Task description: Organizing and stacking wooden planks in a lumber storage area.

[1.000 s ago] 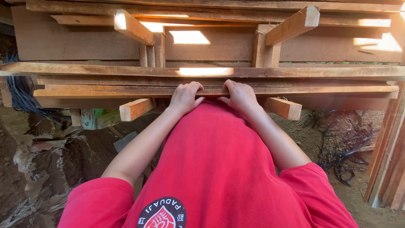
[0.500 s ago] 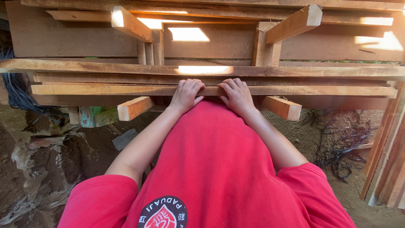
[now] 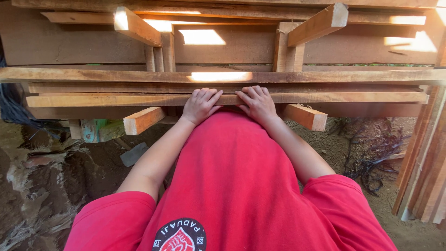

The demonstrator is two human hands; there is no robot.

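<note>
Head view shows two hands, left hand (image 3: 200, 105) and right hand (image 3: 256, 104), fingers curled over one long plank (image 3: 353, 97), gripping its edge. Two short blocks (image 3: 143, 119) jut out beneath it.

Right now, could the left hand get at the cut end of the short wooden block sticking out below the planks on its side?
Probably yes. The left hand rests on the front plank, and the wooden block juts out just below and to its left, with open space in front of its cut end. Nothing visible blocks the way down.
</note>
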